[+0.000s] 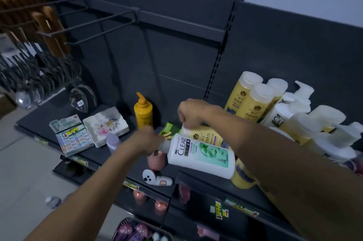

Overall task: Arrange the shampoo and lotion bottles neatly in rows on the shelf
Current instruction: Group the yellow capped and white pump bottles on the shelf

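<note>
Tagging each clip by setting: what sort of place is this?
Most likely a small shop aisle. The dark metal shelf carries price labels along its front edge, ladles hang in a row from display hooks, and several identical yellow bottles are grouped together.

open shelf [98, 153] beside orange bottle [143, 113], clustered bottles [275, 103] right, dish [107, 125] left

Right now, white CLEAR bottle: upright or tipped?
Tipped. The CLEAR bottle lies nearly sideways, its label reading across, and the left hand grips its neck end.
</note>
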The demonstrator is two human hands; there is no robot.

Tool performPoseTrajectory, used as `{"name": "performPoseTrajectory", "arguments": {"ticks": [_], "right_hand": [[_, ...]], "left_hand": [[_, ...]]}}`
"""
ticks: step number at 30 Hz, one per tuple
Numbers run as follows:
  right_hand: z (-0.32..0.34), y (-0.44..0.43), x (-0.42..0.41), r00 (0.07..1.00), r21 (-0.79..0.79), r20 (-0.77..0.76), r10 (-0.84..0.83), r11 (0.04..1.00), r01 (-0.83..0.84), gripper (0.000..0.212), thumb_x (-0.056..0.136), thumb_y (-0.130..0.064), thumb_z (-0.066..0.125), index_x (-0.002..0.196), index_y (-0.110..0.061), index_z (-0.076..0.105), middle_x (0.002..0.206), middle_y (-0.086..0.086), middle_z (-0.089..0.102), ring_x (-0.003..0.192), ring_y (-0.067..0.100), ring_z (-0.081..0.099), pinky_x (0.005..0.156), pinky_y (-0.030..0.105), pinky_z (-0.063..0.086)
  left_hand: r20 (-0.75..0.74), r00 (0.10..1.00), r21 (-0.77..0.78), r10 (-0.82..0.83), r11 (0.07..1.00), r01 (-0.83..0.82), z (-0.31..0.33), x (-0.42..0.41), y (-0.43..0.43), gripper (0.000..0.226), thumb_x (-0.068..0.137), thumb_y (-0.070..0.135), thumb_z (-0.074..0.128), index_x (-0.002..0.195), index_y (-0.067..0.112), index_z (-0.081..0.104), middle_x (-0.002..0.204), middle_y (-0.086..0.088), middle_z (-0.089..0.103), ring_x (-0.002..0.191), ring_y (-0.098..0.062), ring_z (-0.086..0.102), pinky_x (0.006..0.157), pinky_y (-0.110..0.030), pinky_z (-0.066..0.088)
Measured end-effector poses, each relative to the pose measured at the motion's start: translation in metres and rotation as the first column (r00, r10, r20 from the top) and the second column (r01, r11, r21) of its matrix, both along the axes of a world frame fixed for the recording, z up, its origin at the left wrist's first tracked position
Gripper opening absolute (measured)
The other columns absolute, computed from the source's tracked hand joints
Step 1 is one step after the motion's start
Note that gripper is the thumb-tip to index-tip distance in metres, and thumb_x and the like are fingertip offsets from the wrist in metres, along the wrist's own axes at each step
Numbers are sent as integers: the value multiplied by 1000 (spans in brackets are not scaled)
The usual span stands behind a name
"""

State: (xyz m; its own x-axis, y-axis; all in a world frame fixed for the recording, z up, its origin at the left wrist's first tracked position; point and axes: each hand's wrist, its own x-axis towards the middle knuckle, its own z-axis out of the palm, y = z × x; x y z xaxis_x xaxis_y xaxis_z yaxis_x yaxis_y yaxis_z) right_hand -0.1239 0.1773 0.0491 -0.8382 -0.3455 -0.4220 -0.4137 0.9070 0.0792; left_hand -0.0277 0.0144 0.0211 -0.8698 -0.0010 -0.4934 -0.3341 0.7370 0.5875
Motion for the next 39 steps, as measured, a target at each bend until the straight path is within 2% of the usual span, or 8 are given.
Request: {"name": "performPoseTrajectory", "arguments": {"ticks": [2,6,10,16,22,29,35,39], "right_hand": [[6,7,-2,1000,-21,2,-2,1000,2,26,68,-23,74,94,-20,72,98,-2,71,93,25,71,78,43,62],[-12,17,-3,995,-28,91,-43,999,46,63,76,-30,80,134,-33,57,132,2,57,114,28,59,95,45,54],[-21,18,-3,989,-63,104,-103,992,110,69,76,-29,84,139,-28,56,133,4,56,116,30,59,95,43,54],[-23,9,0,988,-54,74,-133,989,137,33,79,-18,73,112,-12,70,115,11,67,89,29,68,78,37,62],[35,24,-3,986,1,-11,-167,986,167,51,61,-29,95,102,-11,71,105,6,66,88,26,70,82,38,62],[107,80,22,953,-6,-186,-240,970,243,56,54,-51,95,71,-17,54,76,-2,57,73,20,64,65,31,56],[130,120,56,917,-50,-202,-345,938,342,52,63,-48,93,69,-14,54,75,1,58,58,16,57,59,29,53],[133,142,70,906,-74,-179,-384,923,377,56,61,-45,94,97,-11,67,94,4,68,61,21,69,57,29,58]], "left_hand": [[-53,999,-58,6,998,-9,11,-7,5,34,100,27,56,76,4,64,68,-10,66,62,-24,61,57,-29,42],[-57,998,-135,-25,991,17,20,-14,9,35,98,26,57,69,6,62,61,-7,60,57,-20,54,53,-27,40],[-36,999,-103,3,995,-7,12,-8,6,36,99,23,57,68,6,62,56,-4,61,54,-18,53,55,-27,43],[-79,997,-108,-14,994,6,15,-9,6,34,100,27,56,81,4,72,68,-8,68,59,-16,55,56,-28,42],[-285,957,-129,-52,991,15,49,-15,21,29,97,32,61,100,9,79,101,-13,76,96,-29,69,82,-36,55],[-535,812,-169,-235,971,170,100,-21,67,19,92,21,61,99,23,78,108,-6,75,106,-29,67,84,-36,56],[-588,676,-227,-445,893,390,118,-20,111,33,87,36,56,110,23,75,108,-4,75,104,-27,68,86,-41,58],[-584,602,-287,-544,833,474,119,-19,128,28,90,37,61,112,27,75,109,1,76,106,-24,69,88,-39,57]]}}
